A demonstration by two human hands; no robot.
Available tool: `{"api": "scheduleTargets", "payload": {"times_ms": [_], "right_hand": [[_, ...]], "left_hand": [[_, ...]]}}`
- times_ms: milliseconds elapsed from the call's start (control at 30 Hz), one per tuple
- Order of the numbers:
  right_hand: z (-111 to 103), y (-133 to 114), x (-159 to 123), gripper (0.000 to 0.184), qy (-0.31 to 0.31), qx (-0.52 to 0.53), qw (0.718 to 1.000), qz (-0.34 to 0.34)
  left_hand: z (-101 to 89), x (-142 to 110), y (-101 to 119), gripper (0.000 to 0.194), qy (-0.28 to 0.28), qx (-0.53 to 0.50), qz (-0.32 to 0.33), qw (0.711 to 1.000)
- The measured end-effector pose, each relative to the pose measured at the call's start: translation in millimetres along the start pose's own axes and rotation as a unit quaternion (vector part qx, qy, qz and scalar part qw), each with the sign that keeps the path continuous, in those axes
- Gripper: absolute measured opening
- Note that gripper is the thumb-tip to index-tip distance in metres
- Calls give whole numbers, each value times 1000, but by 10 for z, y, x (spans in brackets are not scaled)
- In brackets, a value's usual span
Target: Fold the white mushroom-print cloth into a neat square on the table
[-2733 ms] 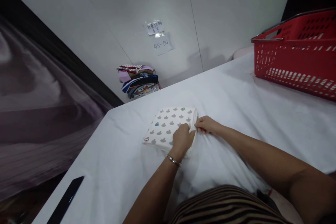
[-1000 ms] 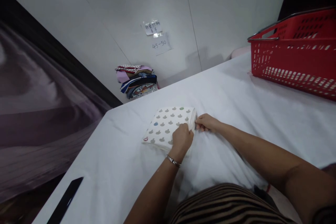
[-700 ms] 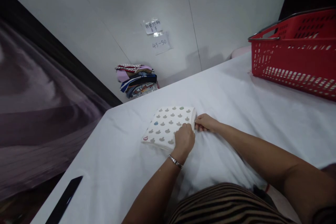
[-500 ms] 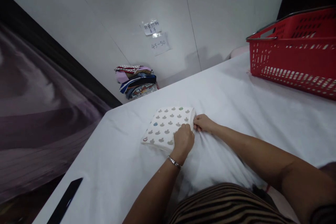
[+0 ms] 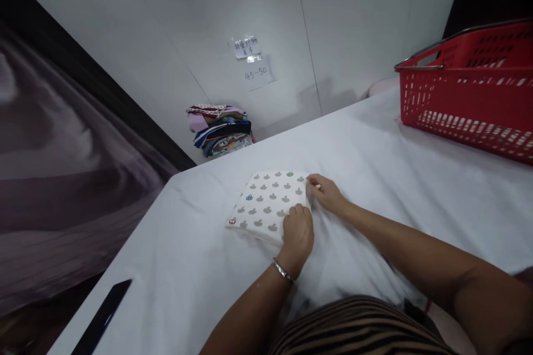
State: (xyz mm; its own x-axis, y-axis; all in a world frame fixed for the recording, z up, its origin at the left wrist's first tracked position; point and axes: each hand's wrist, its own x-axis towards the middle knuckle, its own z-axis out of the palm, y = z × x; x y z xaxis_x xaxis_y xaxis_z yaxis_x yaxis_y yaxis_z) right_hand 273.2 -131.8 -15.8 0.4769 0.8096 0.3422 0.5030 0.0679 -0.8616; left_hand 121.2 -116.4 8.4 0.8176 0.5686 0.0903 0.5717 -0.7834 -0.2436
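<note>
A folded white cloth printed with grey mushroom-like shapes and a few coloured ones lies flat on the white-covered table. My left hand, with a silver bracelet at the wrist, is closed on its near right corner. At the far right corner, my right hand pinches the cloth's edge between thumb and fingers. Layers of the fold show along the right side between both hands. What kind of cloth item it is, I cannot tell.
A red plastic basket with a metal handle stands at the right. Beyond the table's far edge is a stack of folded clothes by the wall. A dark flat object lies at the near left edge. Paper labels hang on the wall.
My right hand has shifted up along the cloth's right edge to its far corner. My left hand has slid slightly toward me and right, to the near corner. The view has tilted slightly.
</note>
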Motion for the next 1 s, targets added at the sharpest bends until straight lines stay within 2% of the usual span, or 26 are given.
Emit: {"api": "scheduleTargets", "payload": {"times_ms": [33, 100, 167, 267, 400, 500, 567, 667, 767, 900, 1000], "right_hand": [[6, -11, -23, 30, -18, -40, 997, -70], [15, -18, -57, 37, -98, -116, 977, -151], [8, -8, -68, 38, -168, -193, 952, -169], [-22, 7, -53, 40, -209, -261, 930, -151], [-33, 4, -40, 41, -216, -278, 926, -137], [-17, -3, -44, 41, -211, -279, 927, -134], [-11, 5, -45, 41, -206, -280, 928, -134], [-24, 39, -43, 41, -204, -273, 931, -133], [-46, 51, -31, 39, -200, -260, 935, -134], [-21, -83, 51, 35, -198, -267, 934, -127], [58, -206, 191, 39, -188, -285, 930, -136]], "left_hand": [[-1, -15, -3, 18, 3, -2, -1, 1000], [15, -50, -6, 22, 13, -7, 1, 1000], [48, -102, -3, 24, 26, -15, 9, 1000], [80, -218, -14, 25, 46, -34, 32, 998], [-5, -295, -160, 20, 71, -102, 58, 991], [-69, -223, -341, 24, 98, -157, 22, 982], [-32, -175, -410, 30, 113, -161, 15, 980], [132, -198, -375, 52, 87, -133, 60, 986], [287, -290, -274, 72, 79, -107, 75, 988], [327, -341, -229, 75, 79, -88, 81, 990], [291, -332, -235, 77, 70, -82, 83, 991]]}}
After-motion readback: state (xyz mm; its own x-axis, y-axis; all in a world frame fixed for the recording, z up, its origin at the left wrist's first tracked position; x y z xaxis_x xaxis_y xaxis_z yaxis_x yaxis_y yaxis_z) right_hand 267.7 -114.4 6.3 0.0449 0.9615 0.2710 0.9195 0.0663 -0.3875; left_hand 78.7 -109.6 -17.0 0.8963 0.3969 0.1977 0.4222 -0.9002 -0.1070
